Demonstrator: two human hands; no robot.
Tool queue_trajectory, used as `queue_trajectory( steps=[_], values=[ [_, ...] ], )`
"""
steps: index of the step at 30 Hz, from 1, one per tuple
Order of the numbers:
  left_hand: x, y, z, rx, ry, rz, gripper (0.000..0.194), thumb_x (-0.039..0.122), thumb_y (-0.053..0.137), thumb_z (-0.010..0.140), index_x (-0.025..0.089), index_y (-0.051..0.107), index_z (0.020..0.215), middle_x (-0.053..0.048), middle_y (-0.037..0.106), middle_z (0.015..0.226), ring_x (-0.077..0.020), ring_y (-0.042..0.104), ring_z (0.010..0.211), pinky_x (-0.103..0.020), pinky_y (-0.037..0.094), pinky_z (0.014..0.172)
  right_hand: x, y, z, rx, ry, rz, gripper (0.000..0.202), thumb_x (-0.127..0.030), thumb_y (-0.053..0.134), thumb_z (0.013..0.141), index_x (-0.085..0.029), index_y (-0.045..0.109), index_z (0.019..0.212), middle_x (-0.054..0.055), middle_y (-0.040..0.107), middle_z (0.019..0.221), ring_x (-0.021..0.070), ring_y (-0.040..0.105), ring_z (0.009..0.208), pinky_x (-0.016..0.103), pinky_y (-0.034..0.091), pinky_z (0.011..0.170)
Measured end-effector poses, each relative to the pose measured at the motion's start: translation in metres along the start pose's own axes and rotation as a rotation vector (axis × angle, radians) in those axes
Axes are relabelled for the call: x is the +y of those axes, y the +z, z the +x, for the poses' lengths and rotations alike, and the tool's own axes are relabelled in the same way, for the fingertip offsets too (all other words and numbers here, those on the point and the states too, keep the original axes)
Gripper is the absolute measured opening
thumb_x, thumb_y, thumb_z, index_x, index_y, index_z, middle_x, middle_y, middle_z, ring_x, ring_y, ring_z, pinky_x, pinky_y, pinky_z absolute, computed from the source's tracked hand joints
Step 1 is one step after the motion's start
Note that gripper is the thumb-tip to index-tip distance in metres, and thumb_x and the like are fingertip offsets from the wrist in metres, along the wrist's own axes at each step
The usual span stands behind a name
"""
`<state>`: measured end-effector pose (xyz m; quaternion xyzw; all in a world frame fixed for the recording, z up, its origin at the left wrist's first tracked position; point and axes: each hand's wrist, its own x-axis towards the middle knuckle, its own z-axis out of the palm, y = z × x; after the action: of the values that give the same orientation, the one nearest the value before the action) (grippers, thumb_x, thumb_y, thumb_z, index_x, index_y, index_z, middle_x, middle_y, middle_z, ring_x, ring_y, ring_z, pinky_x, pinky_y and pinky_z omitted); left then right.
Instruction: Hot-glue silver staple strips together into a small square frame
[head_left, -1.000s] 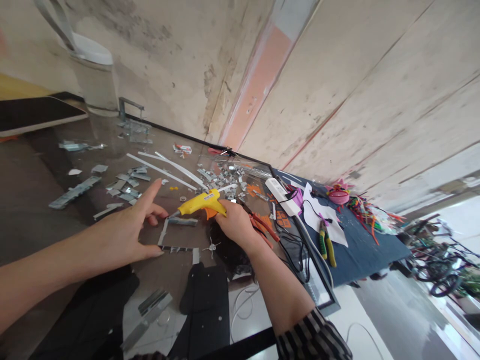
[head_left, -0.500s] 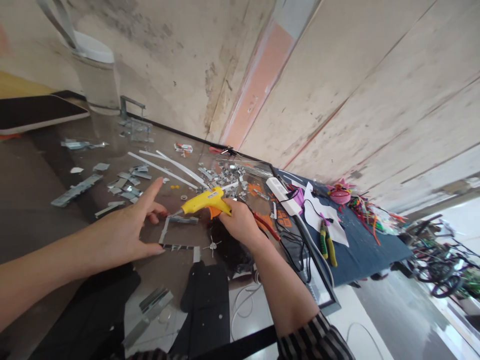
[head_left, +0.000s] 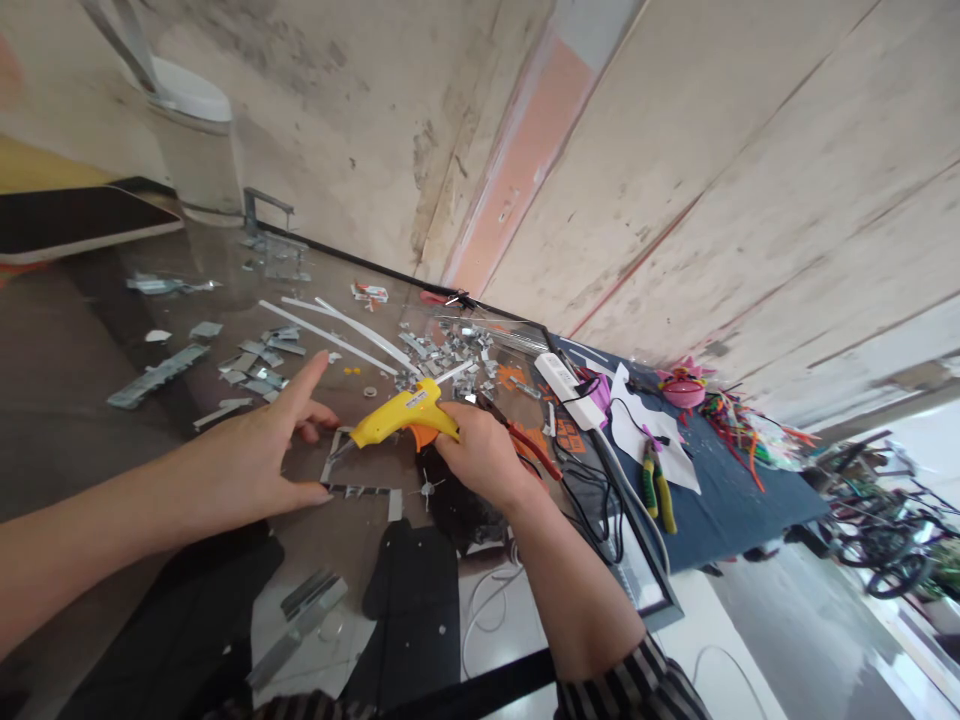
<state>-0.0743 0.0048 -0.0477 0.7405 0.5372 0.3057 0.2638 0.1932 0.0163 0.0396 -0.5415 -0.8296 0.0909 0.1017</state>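
Yellow glue gun (head_left: 397, 412) over a grey frame (head_left: 395, 505) on a littered worktop (head_left: 60, 370)

The glue gun is above the worktop, its nozzle pointing down by the frame's left side. The right hand (head_left: 480, 450) has its fingers wrapped around the handle. The left hand (head_left: 277, 450) is spread and released, its fingertips beside the frame's left corners; contact is unclear.

Beyond the frame, white strips (head_left: 330, 338) and cut silvery scraps (head_left: 450, 350) cover the dark, glossy surface. A lidded jar (head_left: 199, 165) and a tablet (head_left: 75, 220) occupy the far left. To the right, a white power strip (head_left: 568, 390) lies near a blue-covered surface (head_left: 720, 520) carrying green-and-yellow pliers (head_left: 656, 485). Behind rises a stained, pale wall (head_left: 337, 100) with a pinkish band; bicycles (head_left: 877, 520) stand far right.
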Motion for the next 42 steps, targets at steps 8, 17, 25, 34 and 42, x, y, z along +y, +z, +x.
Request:
queue_trajectory(
  steps=[8,17,25,34,42],
  values=[
    [-0.002,0.001,0.000,0.017,0.020,0.000,0.130,0.040,0.074,0.059,0.026,-0.015,0.152,-0.010,0.069,0.113,-0.0271,0.063,0.089,-0.038,0.047,0.078,-0.003,0.002,0.000,0.009,0.046,-0.053,0.026,-0.020,0.046,0.084,-0.023,0.064,0.104,0.005,0.071,0.101,0.0205,0.064,0.089,0.028,0.041,0.073],
    [0.003,0.000,0.000,0.015,0.010,-0.001,0.129,0.040,0.073,0.059,0.024,-0.014,0.153,-0.010,0.069,0.112,-0.0255,0.063,0.087,-0.037,0.047,0.077,-0.004,0.001,-0.002,-0.006,-0.007,-0.059,0.023,-0.020,0.047,0.083,-0.023,0.062,0.100,0.004,0.071,0.099,0.0207,0.065,0.087,0.029,0.040,0.071],
    [0.005,-0.002,-0.001,-0.001,-0.008,-0.003,0.128,0.040,0.073,0.060,0.024,-0.014,0.152,-0.011,0.069,0.113,-0.0254,0.063,0.088,-0.038,0.048,0.079,-0.006,0.000,-0.001,0.030,0.026,-0.081,0.025,-0.019,0.046,0.084,-0.022,0.062,0.103,0.006,0.070,0.100,0.0207,0.064,0.090,0.028,0.041,0.073],
    [0.003,0.001,0.000,0.018,-0.010,0.007,0.130,0.039,0.073,0.056,0.025,-0.013,0.153,-0.009,0.069,0.112,-0.0249,0.062,0.087,-0.037,0.048,0.079,-0.010,-0.002,-0.004,0.014,0.000,-0.095,0.032,-0.020,0.046,0.086,-0.021,0.062,0.114,0.006,0.071,0.108,0.0211,0.065,0.096,0.029,0.045,0.080],
    [-0.003,0.003,0.000,0.027,0.012,0.004,0.131,0.039,0.075,0.057,0.025,-0.013,0.153,-0.010,0.069,0.113,-0.0251,0.064,0.087,-0.037,0.048,0.077,-0.013,-0.001,-0.004,0.063,0.000,-0.099,0.035,-0.019,0.045,0.086,-0.019,0.061,0.117,0.007,0.070,0.113,0.0215,0.065,0.101,0.030,0.047,0.085]
  ],
)
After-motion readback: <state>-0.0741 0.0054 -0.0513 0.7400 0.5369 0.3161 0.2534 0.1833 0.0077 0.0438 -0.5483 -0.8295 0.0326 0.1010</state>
